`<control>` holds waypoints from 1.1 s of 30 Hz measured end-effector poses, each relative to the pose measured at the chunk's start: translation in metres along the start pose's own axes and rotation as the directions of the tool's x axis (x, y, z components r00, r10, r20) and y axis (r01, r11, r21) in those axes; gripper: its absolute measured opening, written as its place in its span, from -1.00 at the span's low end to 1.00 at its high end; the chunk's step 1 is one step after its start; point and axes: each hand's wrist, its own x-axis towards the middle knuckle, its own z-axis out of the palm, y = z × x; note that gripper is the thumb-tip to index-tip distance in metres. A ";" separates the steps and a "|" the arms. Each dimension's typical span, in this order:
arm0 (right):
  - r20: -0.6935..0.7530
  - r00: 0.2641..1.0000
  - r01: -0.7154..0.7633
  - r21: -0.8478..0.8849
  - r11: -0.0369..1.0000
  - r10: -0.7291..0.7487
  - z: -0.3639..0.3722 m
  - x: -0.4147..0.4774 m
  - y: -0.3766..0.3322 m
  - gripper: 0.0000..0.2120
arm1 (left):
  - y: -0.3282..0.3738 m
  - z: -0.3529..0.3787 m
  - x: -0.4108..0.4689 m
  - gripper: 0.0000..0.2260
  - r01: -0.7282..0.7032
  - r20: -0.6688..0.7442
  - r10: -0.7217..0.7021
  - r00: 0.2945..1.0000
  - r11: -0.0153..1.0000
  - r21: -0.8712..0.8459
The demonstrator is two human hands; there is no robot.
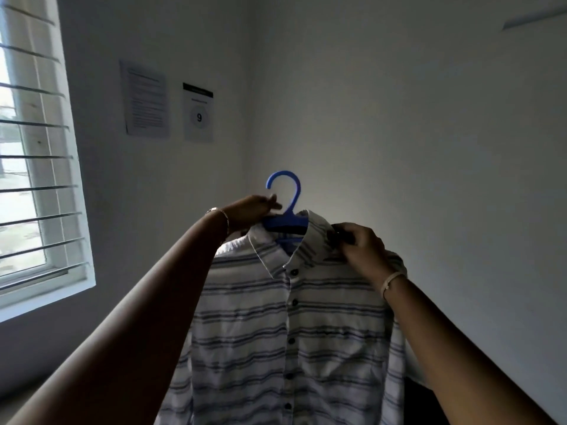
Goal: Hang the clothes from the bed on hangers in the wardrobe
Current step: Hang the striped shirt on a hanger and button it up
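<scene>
Gripping the hanger, the left hand lies just beside its upright hook; the right hand pinches the shirt.

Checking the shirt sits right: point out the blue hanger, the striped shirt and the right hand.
blue hanger (285, 221): head view, bar beneath the hook.
striped shirt (245, 302): head view, chest beside the buttons.
right hand (360, 245): head view, back of hand.

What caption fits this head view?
Left hand holds a hanger, right hand pinches the shirt draped on it.
</scene>
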 end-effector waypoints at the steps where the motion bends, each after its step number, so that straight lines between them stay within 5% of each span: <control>1: -0.007 1.000 -0.027 0.022 0.999 0.027 0.002 -0.001 0.001 -0.83 | -0.009 -0.006 -0.002 -0.63 0.017 0.000 -0.018 1.000 0.988 0.156; 3: -0.017 0.998 -0.056 0.067 0.996 0.058 0.009 -0.001 -0.002 -0.84 | -0.022 -0.017 -0.006 -0.56 0.035 0.002 -0.038 0.999 0.955 0.293; 7: 0.003 0.992 -0.122 0.239 0.963 0.125 0.026 -0.007 -0.015 -0.89 | -0.030 -0.029 -0.014 -0.60 0.011 0.006 -0.012 1.000 0.992 0.123; 10: -0.015 0.984 -0.168 0.217 0.962 0.175 0.036 -0.013 -0.020 -0.86 | -0.034 -0.036 -0.017 -0.73 -0.127 0.121 0.115 0.986 0.987 0.103; 14: -0.040 0.966 -0.241 0.219 0.946 0.256 0.047 -0.022 -0.027 -0.89 | -0.035 -0.036 -0.020 -0.61 -0.251 0.201 0.213 0.956 0.949 0.192; 19: -0.060 0.922 -0.365 0.198 0.910 0.383 0.046 -0.028 -0.054 -0.49 | -0.036 -0.034 -0.021 -0.67 -0.379 0.122 0.359 0.925 0.867 0.324; 23: -0.013 0.921 -0.389 -0.025 0.921 0.389 0.046 -0.030 -0.087 -0.40 | -0.035 -0.034 -0.024 -0.71 -0.398 0.058 0.398 0.916 0.876 0.272; 28: -0.039 0.913 -0.407 -0.038 0.913 0.405 0.054 -0.024 -0.090 -0.52 | -0.029 -0.041 -0.027 -0.72 -0.367 -0.071 0.416 0.907 0.860 0.354; 33: -0.105 0.903 -0.425 -0.076 0.902 0.417 0.058 -0.020 -0.089 -0.50 | -0.042 -0.049 -0.022 -0.60 -0.166 -0.131 0.206 0.970 0.949 0.270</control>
